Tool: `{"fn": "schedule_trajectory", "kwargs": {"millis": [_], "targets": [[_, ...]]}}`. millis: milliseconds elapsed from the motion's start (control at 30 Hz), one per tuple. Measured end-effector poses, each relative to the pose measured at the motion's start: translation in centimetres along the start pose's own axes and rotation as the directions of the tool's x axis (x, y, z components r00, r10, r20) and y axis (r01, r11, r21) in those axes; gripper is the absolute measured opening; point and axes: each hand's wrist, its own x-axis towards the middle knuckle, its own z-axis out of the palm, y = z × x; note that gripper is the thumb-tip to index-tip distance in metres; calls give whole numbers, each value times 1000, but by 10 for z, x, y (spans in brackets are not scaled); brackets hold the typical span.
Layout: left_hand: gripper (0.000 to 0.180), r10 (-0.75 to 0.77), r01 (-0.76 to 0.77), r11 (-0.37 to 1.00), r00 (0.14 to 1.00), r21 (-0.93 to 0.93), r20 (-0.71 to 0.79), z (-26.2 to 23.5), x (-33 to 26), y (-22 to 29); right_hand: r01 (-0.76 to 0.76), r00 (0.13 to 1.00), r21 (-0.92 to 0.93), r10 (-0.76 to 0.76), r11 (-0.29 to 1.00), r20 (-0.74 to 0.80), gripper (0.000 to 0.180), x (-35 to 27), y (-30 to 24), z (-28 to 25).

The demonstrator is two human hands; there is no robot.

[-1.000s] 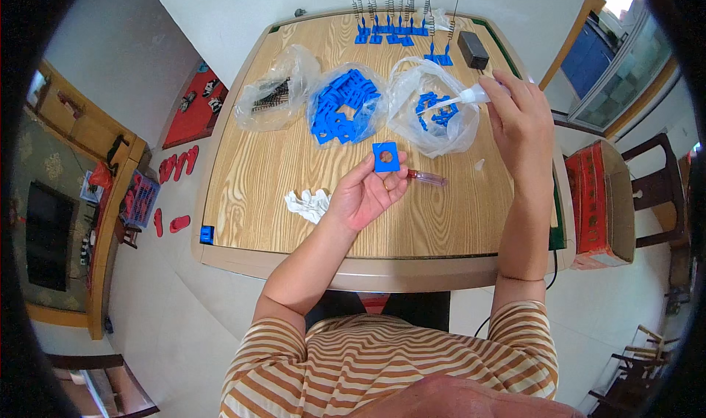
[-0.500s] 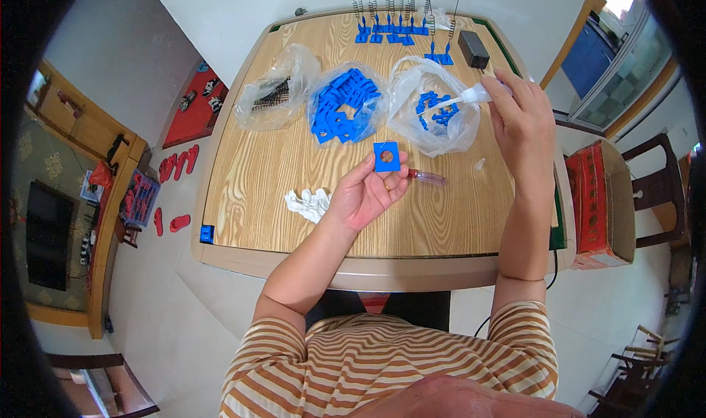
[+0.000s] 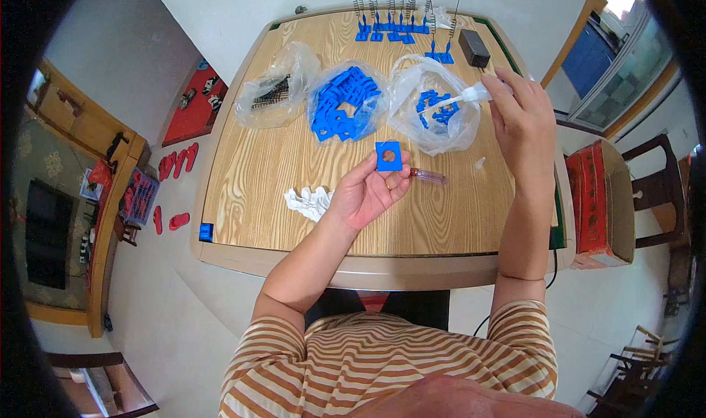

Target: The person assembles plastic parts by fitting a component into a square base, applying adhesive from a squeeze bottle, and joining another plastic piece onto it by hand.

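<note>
Between the fingers of my left hand (image 3: 371, 191) is a blue square plate (image 3: 382, 166) with a round hole, held up above the table. My right hand (image 3: 523, 113) grips a small white squeeze bottle (image 3: 479, 92), its long thin nozzle pointing left over a clear bag (image 3: 432, 140) of small blue parts (image 3: 440, 108). To the left stands another clear bag full of blue plates (image 3: 340, 98). A screwdriver with a clear red handle (image 3: 428, 176) lies just right of my left hand. Crumpled white tissue (image 3: 309, 203) rests left of my left wrist.
A third clear bag (image 3: 257, 102) contains dark springs. Several blue-based spring stands (image 3: 401, 28) line the table's far edge, with a black block (image 3: 474, 49) to their right. A small blue piece (image 3: 207, 232) sits at the near left corner. An open red carton (image 3: 599, 205) stands right of the table.
My left hand and the blue plate have shifted very slightly to the right. My right hand with the squeeze bottle stays almost in place.
</note>
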Motion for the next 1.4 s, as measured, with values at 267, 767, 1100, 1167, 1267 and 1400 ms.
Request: {"fn": "schedule_trajectory", "kwargs": {"millis": [267, 767, 1100, 1167, 1267, 1400], "targets": [[39, -2, 2, 1000, 1000, -25, 7, -1, 0, -1, 4, 1000, 1, -4, 1000, -6, 35, 0, 1, 0], [39, 4, -4, 1000, 1000, -10, -6, 0, 0, -1, -9, 1000, 8, 9, 1000, 8, 35, 0, 0, 1], [38, -2, 2, 1000, 1000, -30, 0, -2, 0, 0, 6, 1000, -17, -6, 1000, 11, 34, 0, 0, 1], [38, -1, 2, 1000, 1000, -24, 3, -2, 0, 0, 10, 1000, -22, -10, 1000, 15, 34, 0, 0, 1], [38, 2, -2, 1000, 1000, -20, 8, -1, 1, 0, 10, 1000, -16, -10, 1000, 14, 35, 0, 0, 1], [38, 3, -3, 1000, 1000, -9, -3, 1, -1, 0, 7, 1000, 0, -7, 1000, 11, 35, 1, 1, -1]]}}
